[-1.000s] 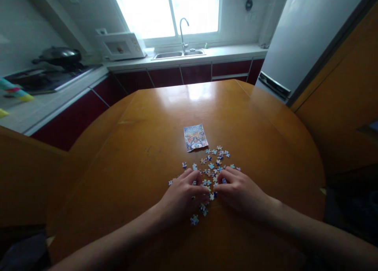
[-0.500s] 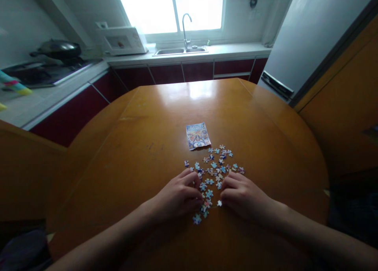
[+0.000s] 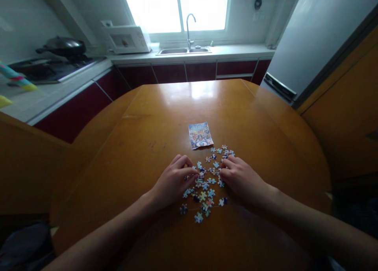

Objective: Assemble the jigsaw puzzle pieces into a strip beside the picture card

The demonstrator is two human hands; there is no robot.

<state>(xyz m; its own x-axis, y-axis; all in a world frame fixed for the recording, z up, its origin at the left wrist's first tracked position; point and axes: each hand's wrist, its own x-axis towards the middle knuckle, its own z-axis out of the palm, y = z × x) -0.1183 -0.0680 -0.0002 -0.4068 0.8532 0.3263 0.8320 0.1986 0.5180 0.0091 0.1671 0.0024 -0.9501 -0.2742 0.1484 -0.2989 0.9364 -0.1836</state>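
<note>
Small jigsaw puzzle pieces [image 3: 211, 193] lie loose in a pile on the wooden table, mostly blue, white and pink. My left hand [image 3: 175, 180] is at the pile's left side, its thumb and forefinger closed in a pinch at a puzzle piece [image 3: 201, 174]. On the right side of the pile, my right hand [image 3: 240, 174] has its fingers curled down among the pieces; its fingertips hide whatever they hold. A white and dark blue pair of pieces [image 3: 223, 201] lies below the right hand. Just beyond the pile lies a printed picture sheet [image 3: 201, 135].
The wooden table [image 3: 141, 133] has rounded sides. Behind it stand a counter with a sink [image 3: 183, 50], a faucet [image 3: 189, 31] and a white microwave [image 3: 128, 39]. A wok [image 3: 60, 47] sits on the stove at left; a fridge [image 3: 310, 39] is at right.
Both hands have moved a little away from me, up along the pile. Pieces formerly under the left hand now show below it, and a dark blue piece shows below the right hand.
</note>
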